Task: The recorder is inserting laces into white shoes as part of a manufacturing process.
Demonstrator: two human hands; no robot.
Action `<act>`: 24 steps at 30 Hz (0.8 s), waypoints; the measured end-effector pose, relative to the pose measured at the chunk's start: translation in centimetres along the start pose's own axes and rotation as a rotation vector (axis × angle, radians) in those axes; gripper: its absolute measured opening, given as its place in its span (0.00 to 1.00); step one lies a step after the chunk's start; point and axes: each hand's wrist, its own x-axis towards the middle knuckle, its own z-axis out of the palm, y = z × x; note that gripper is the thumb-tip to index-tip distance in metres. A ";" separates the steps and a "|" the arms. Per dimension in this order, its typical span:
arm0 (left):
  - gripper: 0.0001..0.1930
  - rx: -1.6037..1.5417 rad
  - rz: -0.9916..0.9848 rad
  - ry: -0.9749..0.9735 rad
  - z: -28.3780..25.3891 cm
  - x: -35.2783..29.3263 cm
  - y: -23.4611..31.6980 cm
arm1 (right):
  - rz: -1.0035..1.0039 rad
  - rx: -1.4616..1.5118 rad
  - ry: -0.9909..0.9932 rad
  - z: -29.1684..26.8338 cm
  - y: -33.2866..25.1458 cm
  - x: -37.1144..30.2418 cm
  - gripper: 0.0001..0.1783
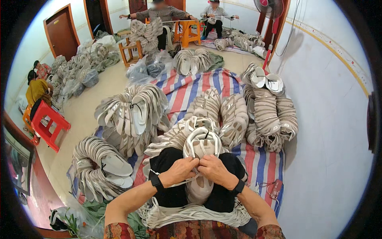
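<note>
Bright, fairly even light where I'm standing. Soft shadows on white wall (326, 139) beside fan (269, 8) and right-hand stack (266, 115). Shoe (203, 148) sharp; far people (165, 14) small, softer. Fisheye bends door (61, 32) and wall near edges; black rim (12, 16) swallows corners.

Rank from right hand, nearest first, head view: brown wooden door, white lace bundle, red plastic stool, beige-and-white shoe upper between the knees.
1. Beige-and-white shoe upper: right at the right hand's fingers
2. White lace bundle: across the lap
3. Red plastic stool: floor, left
4. Brown wooden door: back left wall
</note>
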 end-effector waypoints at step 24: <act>0.13 -0.169 -0.095 0.121 1.0 -0.7 0.1 | -0.012 0.004 -0.149 0.5 1.5 1.0 0.02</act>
